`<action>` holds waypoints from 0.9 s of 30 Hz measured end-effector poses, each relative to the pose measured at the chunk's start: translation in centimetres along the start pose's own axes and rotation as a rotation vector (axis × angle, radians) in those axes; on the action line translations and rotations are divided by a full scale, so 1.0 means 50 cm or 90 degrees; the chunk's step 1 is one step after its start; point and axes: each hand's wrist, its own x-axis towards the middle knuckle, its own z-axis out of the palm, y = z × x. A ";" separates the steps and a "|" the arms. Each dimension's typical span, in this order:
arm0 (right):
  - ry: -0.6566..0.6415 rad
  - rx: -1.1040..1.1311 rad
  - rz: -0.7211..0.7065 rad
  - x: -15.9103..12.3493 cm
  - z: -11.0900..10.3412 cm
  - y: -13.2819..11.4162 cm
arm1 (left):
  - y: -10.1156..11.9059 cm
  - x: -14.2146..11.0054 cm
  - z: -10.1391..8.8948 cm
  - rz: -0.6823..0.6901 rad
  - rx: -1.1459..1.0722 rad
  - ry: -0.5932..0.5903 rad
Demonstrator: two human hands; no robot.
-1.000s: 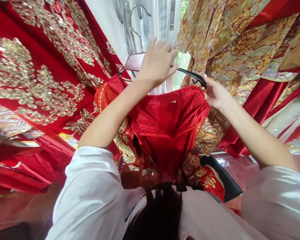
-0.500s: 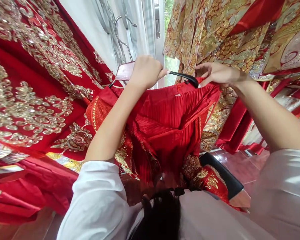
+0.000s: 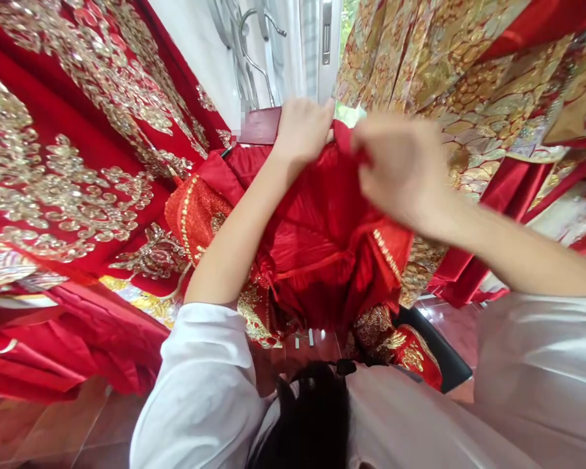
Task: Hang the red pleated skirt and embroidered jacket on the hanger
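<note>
A red pleated garment (image 3: 312, 244) with orange, gold-trimmed sides hangs spread out in front of me. My left hand (image 3: 305, 127) is closed at its top edge, around the middle of a black clothes hanger that is mostly covered by hand and cloth. Only a dark tip of the hanger (image 3: 226, 152) shows at the left. My right hand (image 3: 400, 169), smeared by motion, has its fingers closed on the garment's upper right edge, pulled up close to my left hand. A maroon flat piece (image 3: 260, 126) sits beside my left hand, below a curved metal hook (image 3: 247, 49).
Red garments with silver beading (image 3: 68, 195) hang close on the left. Gold patterned garments (image 3: 420, 71) hang on the right. A white door frame (image 3: 326, 45) stands behind. Below lie a black object (image 3: 444, 355) and tiled floor (image 3: 92, 423).
My right hand has moved inward and now grips the cloth, drawing its right edge up and left over the hanger's black arm, which is now hidden. My left hand keeps its grip.
</note>
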 end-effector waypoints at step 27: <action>-0.230 0.798 -0.079 0.192 0.121 0.037 | -0.231 -0.266 -0.111 -0.233 -0.225 -0.031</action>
